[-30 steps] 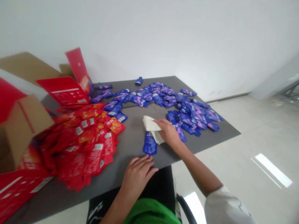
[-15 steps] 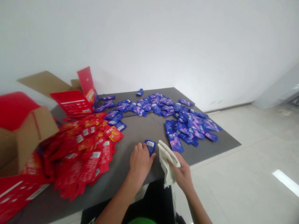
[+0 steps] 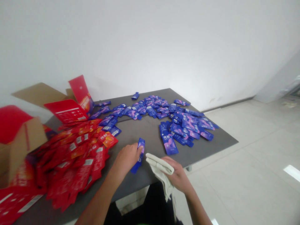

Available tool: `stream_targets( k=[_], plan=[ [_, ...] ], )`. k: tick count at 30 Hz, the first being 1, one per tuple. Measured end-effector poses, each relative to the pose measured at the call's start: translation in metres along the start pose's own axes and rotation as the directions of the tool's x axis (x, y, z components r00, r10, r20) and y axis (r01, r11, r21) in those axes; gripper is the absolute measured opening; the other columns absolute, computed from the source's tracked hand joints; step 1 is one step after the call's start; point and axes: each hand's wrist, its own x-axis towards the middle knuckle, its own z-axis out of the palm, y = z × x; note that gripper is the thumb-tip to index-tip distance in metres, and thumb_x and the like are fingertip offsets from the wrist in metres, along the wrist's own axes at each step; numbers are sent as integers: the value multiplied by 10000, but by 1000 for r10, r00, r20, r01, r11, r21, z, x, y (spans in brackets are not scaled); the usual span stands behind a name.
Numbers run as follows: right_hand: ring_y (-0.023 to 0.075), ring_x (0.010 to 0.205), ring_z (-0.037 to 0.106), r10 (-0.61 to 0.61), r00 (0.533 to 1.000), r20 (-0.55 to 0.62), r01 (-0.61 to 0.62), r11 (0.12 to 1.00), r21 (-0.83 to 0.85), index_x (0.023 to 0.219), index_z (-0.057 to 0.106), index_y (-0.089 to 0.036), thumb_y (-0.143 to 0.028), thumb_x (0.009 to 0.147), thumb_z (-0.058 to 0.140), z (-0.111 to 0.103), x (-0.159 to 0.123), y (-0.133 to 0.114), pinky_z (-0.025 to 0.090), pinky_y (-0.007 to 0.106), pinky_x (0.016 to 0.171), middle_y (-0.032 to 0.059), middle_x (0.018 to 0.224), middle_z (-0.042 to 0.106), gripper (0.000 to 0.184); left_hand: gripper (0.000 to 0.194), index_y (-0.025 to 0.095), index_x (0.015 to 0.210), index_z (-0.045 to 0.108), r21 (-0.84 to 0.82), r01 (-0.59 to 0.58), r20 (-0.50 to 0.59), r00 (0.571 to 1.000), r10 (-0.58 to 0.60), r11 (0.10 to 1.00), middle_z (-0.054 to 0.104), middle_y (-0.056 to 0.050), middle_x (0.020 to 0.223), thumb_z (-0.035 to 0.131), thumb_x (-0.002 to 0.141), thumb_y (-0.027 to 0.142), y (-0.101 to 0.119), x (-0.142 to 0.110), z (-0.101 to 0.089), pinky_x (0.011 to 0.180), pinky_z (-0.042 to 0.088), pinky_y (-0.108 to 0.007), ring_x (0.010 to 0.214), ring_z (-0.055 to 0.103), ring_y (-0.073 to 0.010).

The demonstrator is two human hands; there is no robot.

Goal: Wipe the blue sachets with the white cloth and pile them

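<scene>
Glossy blue sachet [image 3: 140, 154] fills the left hand's [image 3: 128, 157] grip; folded cream cloth [image 3: 161, 167], the right's [image 3: 177, 175].

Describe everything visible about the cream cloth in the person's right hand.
The cloth is plain, off-white and looks like soft fabric. Its upper part is folded into a flat, layered pad; the rest hangs loose and creased beneath. The right hand grips the pad from the right, at the near edge of the table. A gap separates it from the blue packet in the left hand.
</scene>
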Motion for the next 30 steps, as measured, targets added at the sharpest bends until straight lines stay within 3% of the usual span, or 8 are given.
stream_targets(
  k=[4,7,12,15,18,21,25,30],
  plan=[
    [192,885,654,2,994,106,-9,998,64,1014,758,-183,-315,991,643,-5,1,-3,505,285,801,85,999,708,176,423,188,923,672,-269,-75,-67,996,59,960,764,-90,937,362,1077,431,23,34,-10,756,512,-277,914,734,-224],
    [188,871,648,23,986,166,-39,995,96,993,763,-178,-332,988,651,-9,2,-5,494,284,784,83,982,698,191,419,175,1012,649,-589,-104,-77,994,72,801,734,-55,840,351,1075,463,57,69,-14,576,472,-219,724,710,-166],
    [190,831,625,21,981,191,-43,993,111,921,761,-172,-389,989,643,-9,3,-6,479,292,752,77,918,682,257,416,144,1027,621,-718,-109,-38,992,118,688,671,-27,686,371,1080,473,121,134,-11,429,365,-187,499,638,-117],
    [189,810,621,20,981,194,-42,993,112,908,763,-175,-417,983,646,-8,3,-6,472,292,736,76,900,682,279,410,137,997,632,-712,-105,-18,991,131,694,669,-23,704,400,1083,465,150,164,-1,443,384,-188,515,647,-110],
    [190,806,624,20,978,207,-46,992,119,924,768,-177,-425,988,632,-8,2,-4,467,288,722,82,903,690,290,417,137,947,652,-652,-96,17,990,141,752,658,3,706,450,1077,477,162,180,15,512,468,-223,541,630,-107],
    [191,805,625,35,976,217,-63,990,128,913,771,-173,-431,990,628,-9,2,-3,465,286,715,86,889,692,305,424,143,852,670,-550,-109,27,989,147,828,653,18,678,529,1045,493,157,183,32,640,537,-287,582,624,-123],
    [193,810,635,53,971,234,-88,986,142,910,772,-160,-434,989,626,-11,3,-4,470,281,708,98,894,686,320,472,175,687,678,-402,-159,-52,987,151,902,710,-52,695,491,1033,435,145,178,42,783,507,-305,793,720,-213],
    [193,825,647,46,970,240,-85,984,154,944,776,-158,-431,1000,612,-12,2,-3,484,279,721,105,911,689,323,396,194,806,724,-264,-189,-162,975,150,946,776,-123,949,533,990,488,141,171,42,852,476,-327,992,714,-278]
  ],
)
